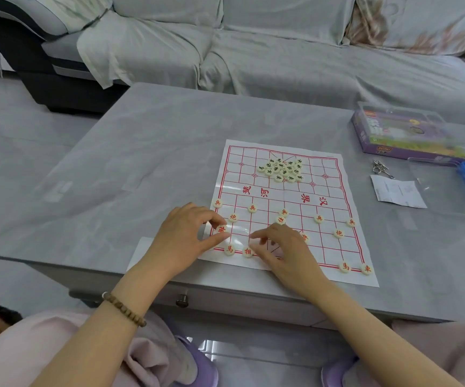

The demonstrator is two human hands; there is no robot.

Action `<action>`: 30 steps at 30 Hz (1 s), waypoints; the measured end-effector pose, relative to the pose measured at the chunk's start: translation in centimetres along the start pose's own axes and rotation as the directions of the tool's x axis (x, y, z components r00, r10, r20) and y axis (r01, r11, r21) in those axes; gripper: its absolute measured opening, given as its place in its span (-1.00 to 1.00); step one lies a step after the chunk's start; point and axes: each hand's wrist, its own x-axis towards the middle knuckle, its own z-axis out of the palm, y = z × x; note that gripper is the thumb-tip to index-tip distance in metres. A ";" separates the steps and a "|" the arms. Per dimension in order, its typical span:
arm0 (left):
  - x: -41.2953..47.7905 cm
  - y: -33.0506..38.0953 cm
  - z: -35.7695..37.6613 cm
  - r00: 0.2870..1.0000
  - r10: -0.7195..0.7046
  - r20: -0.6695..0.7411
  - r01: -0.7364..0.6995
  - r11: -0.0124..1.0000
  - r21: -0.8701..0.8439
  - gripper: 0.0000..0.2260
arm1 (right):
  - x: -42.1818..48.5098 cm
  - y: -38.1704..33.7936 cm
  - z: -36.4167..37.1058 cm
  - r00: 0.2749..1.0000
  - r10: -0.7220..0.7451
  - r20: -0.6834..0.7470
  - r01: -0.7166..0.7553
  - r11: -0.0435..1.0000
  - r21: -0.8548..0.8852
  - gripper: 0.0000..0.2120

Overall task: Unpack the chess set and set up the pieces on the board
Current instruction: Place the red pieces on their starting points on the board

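Left fingers: you are pinching a cream round disc piece with a red character (222,229) between thumb and forefinger of your left hand (182,238), at the near-left edge of the board.
Right fingers: your right hand (283,248) is reaching with forefinger and middle finger extended toward the near row; whether anything is held under the palm cannot be told.
Placed red pieces: a red-marked horse disc (229,249) and a red-marked elephant disc (247,251) are sitting on the near line; five soldiers and two cannons are standing further up.
Board: the white paper sheet with red grid lines (284,196) is lying flat on the grey table (156,152).
Unsorted stock: a cluster of cream discs with black characters (281,169) is waiting on the far half.
Technique note: you should be lowering the pinched disc squarely onto the corner intersection beside the horse, character facing you, without nudging its neighbours.
Risk: the thin sheet is likely sliding if dragged.
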 end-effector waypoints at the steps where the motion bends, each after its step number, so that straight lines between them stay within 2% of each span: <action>1: 0.1 0.3 0.3 1.000 0.007 0.012 -0.007 1.000 -0.002 -0.69 | -0.2 0.2 -0.5 0.999 0.024 -0.024 -0.022 0.997 0.072 -0.80; 4: 0.3 1.5 0.9 0.998 0.042 0.044 -0.040 0.998 -0.038 -0.68 | -1.1 1.3 -2.9 0.989 0.094 -0.118 -0.066 0.973 0.222 -0.84; 7: 0.7 3.3 1.6 0.995 0.092 0.050 -0.088 0.993 -0.083 -0.72 | -2.4 3.3 -6.1 0.968 0.116 -0.222 -0.069 0.975 0.211 -0.85; 10: 1.2 5.6 3.2 0.989 0.136 0.061 -0.130 0.988 -0.084 -0.72 | -3.4 6.4 -9.0 0.940 0.204 -0.274 -0.154 0.969 0.193 -0.88; 13: 1.5 8.3 5.7 0.974 0.198 0.110 -0.195 0.980 -0.036 -0.67 | -4.1 9.3 -10.7 0.891 0.314 -0.327 -0.245 0.940 0.235 -0.89; 16: 1.7 10.0 7.8 0.958 0.252 0.140 -0.261 0.964 0.051 -0.64 | -4.0 9.9 -11.3 0.856 0.344 -0.386 -0.245 0.928 0.282 -0.88; 21: 2.7 11.5 9.4 0.930 0.354 0.095 -0.364 0.922 0.134 -0.61 | -3.5 9.6 -10.6 0.858 0.354 -0.373 -0.228 0.912 0.340 -0.88; 25: 4.0 12.1 10.0 0.843 0.531 0.085 -0.528 0.788 0.317 -0.61 | -3.6 9.8 -10.5 0.863 0.357 -0.357 -0.239 0.912 0.333 -0.87; 28: 4.5 12.0 10.8 0.793 0.610 0.009 -0.573 0.740 0.353 -0.58 | -3.9 9.9 -10.7 0.857 0.361 -0.368 -0.238 0.910 0.339 -0.86; 30: 4.3 11.9 11.1 0.806 0.591 0.015 -0.561 0.757 0.336 -0.55 | -4.0 9.9 -10.9 0.847 0.377 -0.374 -0.238 0.900 0.366 -0.86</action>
